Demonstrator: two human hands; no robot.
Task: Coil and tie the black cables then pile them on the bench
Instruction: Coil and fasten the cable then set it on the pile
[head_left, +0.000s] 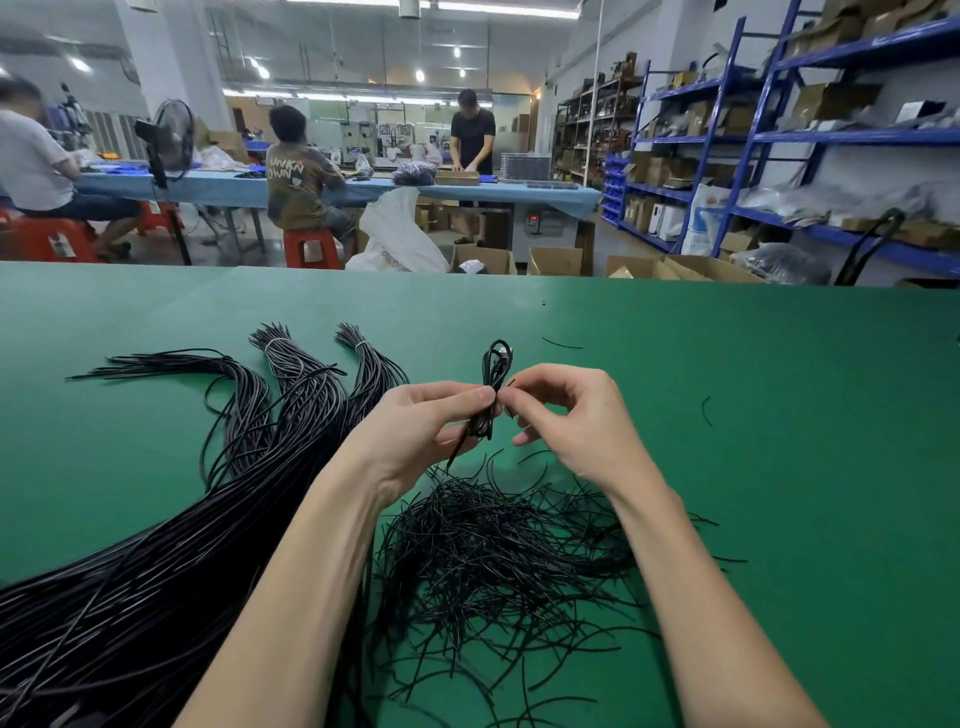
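Green bench (727, 364). Left hand (415, 426) grips a small coiled cable (493, 384) upright above the bench, thumb and fingers curled round its middle. Right hand (566, 415) pinches at the coil's waist, fingertips narrow, apparently on a thin tie. Loose short ties (498, 551) heaped directly under the hands. Long black cable bundles (249, 467) fan out to the left

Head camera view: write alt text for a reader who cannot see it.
Two bare hands, left hand and right hand, pinch a small coiled black cable above a green bench top. Loose short black tie wires lie beneath them, and long bundled black cables fan out to the left.
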